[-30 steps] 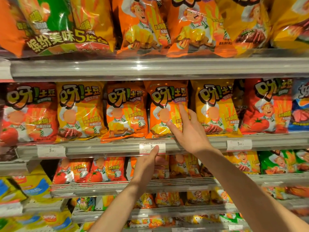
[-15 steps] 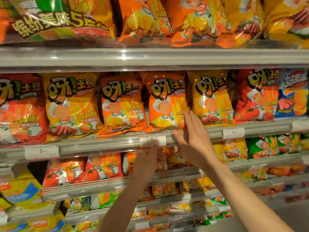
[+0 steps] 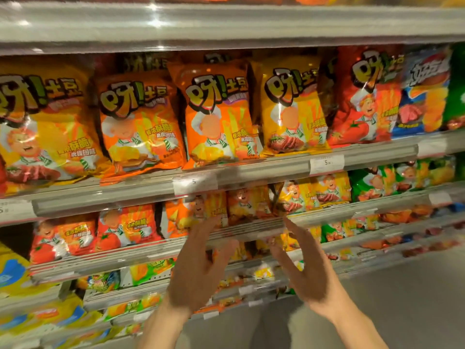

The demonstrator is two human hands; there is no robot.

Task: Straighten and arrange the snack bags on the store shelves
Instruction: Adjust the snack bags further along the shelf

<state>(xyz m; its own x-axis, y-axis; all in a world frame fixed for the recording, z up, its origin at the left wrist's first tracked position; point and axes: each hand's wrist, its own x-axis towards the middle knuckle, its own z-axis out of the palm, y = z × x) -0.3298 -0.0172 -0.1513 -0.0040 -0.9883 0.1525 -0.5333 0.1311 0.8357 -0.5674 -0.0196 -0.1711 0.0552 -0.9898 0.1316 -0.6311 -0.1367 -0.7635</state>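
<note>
Both hands are raised in front of the shelves with palms turned toward each other and a gap between them. The left hand (image 3: pixel 198 270) has its fingers loosely spread and slightly bent, and it holds nothing; its fingertips reach up near the front edge of the lower shelf (image 3: pixel 251 230). The right hand (image 3: pixel 305 269) has its fingers straight and together, also holding nothing, with the fingertips close to the same edge. Whether the fingertips touch the rail cannot be told, because the picture is blurred there. Just above the hands, on this lower shelf, stand small snack bags: an orange small bag (image 3: pixel 193 214) and a yellow small bag (image 3: pixel 247 204) side by side. On the middle shelf (image 3: pixel 264 170) above them a row of bigger bags stands upright: a yellow bag (image 3: pixel 42 127) at the left, then an orange bag (image 3: pixel 139 127), a second orange bag (image 3: pixel 216 117), a yellow bag with meat picture (image 3: pixel 292 109), a red tomato bag (image 3: pixel 364 96) and a blue bag (image 3: pixel 425 89). The first orange bag leans a little, its lower corner hanging over the shelf edge. A white price label (image 3: pixel 326 163) sits on the rail under the yellow bag with meat picture.
</note>
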